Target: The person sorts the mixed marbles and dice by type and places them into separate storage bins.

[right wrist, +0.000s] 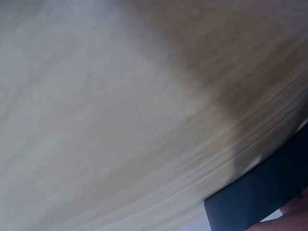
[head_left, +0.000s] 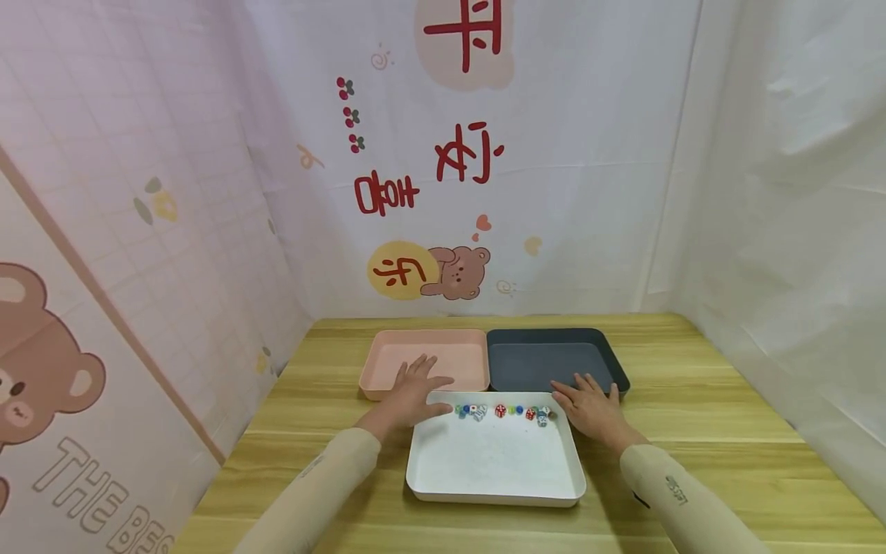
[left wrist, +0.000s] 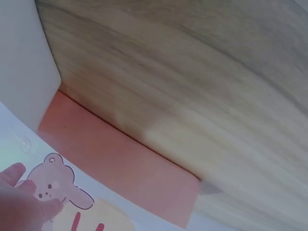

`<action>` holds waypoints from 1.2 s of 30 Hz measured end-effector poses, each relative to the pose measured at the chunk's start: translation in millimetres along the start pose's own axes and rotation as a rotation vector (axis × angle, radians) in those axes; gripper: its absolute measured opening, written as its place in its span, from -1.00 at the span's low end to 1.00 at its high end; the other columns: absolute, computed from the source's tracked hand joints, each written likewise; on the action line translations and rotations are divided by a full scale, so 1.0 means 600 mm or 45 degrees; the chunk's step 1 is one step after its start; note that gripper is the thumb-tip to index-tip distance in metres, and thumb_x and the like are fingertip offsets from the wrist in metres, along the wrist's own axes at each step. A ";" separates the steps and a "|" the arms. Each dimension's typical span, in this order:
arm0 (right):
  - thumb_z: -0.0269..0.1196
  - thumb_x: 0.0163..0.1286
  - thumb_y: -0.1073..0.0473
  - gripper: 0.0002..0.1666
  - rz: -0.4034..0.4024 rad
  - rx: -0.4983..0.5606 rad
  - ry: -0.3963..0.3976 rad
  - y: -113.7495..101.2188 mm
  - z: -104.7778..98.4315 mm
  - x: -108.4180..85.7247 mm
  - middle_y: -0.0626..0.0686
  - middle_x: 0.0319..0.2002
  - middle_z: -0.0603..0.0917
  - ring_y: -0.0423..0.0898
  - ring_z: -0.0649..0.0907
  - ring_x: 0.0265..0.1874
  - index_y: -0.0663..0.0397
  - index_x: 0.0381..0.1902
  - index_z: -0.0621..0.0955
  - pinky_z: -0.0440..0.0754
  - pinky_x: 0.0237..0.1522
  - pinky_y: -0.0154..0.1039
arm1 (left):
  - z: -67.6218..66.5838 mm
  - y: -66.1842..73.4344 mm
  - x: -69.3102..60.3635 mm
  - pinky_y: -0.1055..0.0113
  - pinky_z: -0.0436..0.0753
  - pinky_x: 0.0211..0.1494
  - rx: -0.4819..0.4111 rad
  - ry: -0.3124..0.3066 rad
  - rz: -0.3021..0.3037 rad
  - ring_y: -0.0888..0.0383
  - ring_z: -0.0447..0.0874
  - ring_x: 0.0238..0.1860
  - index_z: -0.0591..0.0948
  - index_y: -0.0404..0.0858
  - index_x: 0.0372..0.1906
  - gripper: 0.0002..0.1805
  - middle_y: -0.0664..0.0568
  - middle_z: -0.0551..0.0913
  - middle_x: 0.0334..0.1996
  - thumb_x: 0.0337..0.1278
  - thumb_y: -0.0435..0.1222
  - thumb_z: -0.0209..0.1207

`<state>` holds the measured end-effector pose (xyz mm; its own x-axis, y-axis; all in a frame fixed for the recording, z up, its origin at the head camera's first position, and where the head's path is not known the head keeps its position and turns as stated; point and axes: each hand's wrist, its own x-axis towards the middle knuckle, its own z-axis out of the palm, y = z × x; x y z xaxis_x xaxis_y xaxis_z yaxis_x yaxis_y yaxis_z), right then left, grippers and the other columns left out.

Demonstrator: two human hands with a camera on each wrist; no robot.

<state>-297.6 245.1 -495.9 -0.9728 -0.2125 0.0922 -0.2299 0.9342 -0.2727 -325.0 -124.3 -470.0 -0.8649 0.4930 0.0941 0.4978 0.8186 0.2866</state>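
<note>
A white tray (head_left: 495, 462) lies on the wood-grain counter (head_left: 692, 400), toward the near edge and about midway between the left and right edges. Small dice and beads lie in a loose row along its far wall: a group of pale and blue-green pieces (head_left: 479, 412) on the left, a red die (head_left: 501, 411) and a blue bead (head_left: 520, 410) near the middle, and another red die (head_left: 531, 414) beside pale dice (head_left: 543, 420) on the right.

Beyond it, nearer the counter's far edge, a pink tray (head_left: 450, 358) on the left and a dark blue-grey tray (head_left: 547, 360) on the right stand side by side.

The left hand (head_left: 413, 392) is spread wide at the white tray's far left corner, its fingers reaching over the pink tray. The right hand (head_left: 590, 406) is at the far right corner, fingers extended and slightly apart by the dark tray's near wall. Neither hand grips anything; whether they touch the trays cannot be told. Both forearms wear cream sleeves (head_left: 681, 492). A printed white cloth (head_left: 574, 154) hangs behind the counter's far edge.
</note>
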 end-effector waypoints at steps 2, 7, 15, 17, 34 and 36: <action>-0.10 0.62 -0.15 -0.43 -0.001 -0.004 -0.002 0.000 -0.001 0.000 0.44 0.40 0.28 0.44 0.15 0.41 -0.05 0.41 0.46 -0.14 0.20 0.61 | 0.001 0.003 0.002 -0.24 -0.19 0.48 0.011 -0.014 0.022 -0.13 -0.17 0.56 0.56 0.09 0.31 -0.41 -0.13 0.10 0.53 0.18 0.12 0.28; -0.10 0.63 -0.14 -0.44 0.002 -0.005 -0.007 -0.003 -0.003 -0.001 0.44 0.39 0.28 0.45 0.15 0.41 -0.05 0.40 0.47 -0.14 0.20 0.61 | 0.001 0.011 0.004 -0.25 -0.17 0.47 0.032 -0.030 0.087 -0.13 -0.14 0.55 0.65 0.08 0.20 -0.53 -0.13 0.16 0.51 0.19 0.03 0.32; -0.11 0.62 -0.15 -0.43 0.014 0.004 -0.017 -0.003 -0.003 0.001 0.45 0.39 0.27 0.45 0.13 0.41 -0.05 0.41 0.46 -0.17 0.20 0.61 | 0.004 0.010 0.009 -0.27 -0.12 0.46 0.087 -0.052 0.173 -0.17 -0.07 0.53 0.72 0.03 0.08 -0.66 -0.18 0.23 0.48 0.23 -0.03 0.31; -0.11 0.62 -0.16 -0.42 0.019 0.012 -0.022 -0.003 -0.001 0.001 0.46 0.39 0.26 0.46 0.12 0.42 -0.05 0.41 0.46 -0.18 0.20 0.61 | 0.009 0.008 0.011 -0.26 -0.11 0.46 0.112 -0.056 0.175 -0.16 -0.06 0.53 0.72 0.05 0.08 -0.67 -0.16 0.23 0.48 0.24 -0.02 0.30; -0.11 0.62 -0.17 -0.42 0.020 0.022 -0.007 -0.001 0.004 -0.001 0.45 0.40 0.26 0.45 0.12 0.42 -0.07 0.40 0.47 -0.20 0.20 0.61 | 0.027 0.021 0.024 -0.19 -0.03 0.48 0.267 -0.093 0.152 -0.13 0.01 0.52 0.75 0.12 0.00 -0.74 -0.09 0.29 0.46 0.20 -0.10 0.34; -0.13 0.62 -0.19 -0.41 0.021 0.026 -0.010 0.000 0.004 -0.001 0.45 0.40 0.26 0.45 0.12 0.42 -0.07 0.41 0.46 -0.20 0.20 0.61 | 0.029 0.021 0.024 -0.20 0.00 0.47 0.278 -0.079 0.158 -0.13 0.03 0.51 0.76 0.12 -0.02 -0.75 -0.09 0.31 0.44 0.19 -0.12 0.36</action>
<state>-297.2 244.4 -498.4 -0.9767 -0.1994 0.0799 -0.2142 0.9316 -0.2936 -330.3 -101.6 -481.7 -0.7943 0.6050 0.0553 0.6075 0.7918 0.0629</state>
